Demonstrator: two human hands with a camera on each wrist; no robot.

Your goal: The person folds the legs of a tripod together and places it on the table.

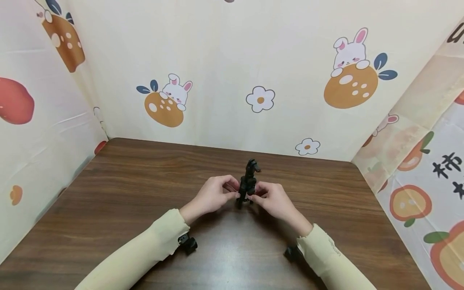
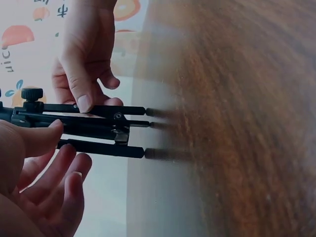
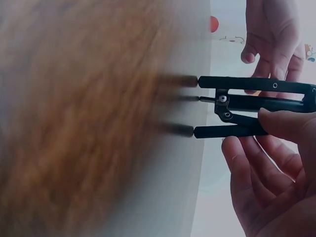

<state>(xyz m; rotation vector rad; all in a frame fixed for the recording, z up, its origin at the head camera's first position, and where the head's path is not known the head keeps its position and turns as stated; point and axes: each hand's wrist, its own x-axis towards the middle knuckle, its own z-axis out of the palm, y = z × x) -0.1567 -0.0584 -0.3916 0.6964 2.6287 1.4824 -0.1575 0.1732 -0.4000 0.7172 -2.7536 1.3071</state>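
Note:
A small black tabletop tripod stands upright on the wooden table between both hands, its legs drawn close together. My left hand pinches a leg from the left side with thumb and fingers. From the right, my right hand holds another leg the same way. In the left wrist view, the feet of the tripod meet their reflections on the tabletop, and a knob sticks out from its upper part. The right wrist view shows a hinged brace between the tripod's legs and center column.
The brown wooden table extends around the hands. Printed cloth with rabbits, fruit and flowers hangs behind it and along both sides. A black wrist camera sits at the left cuff, another at the right.

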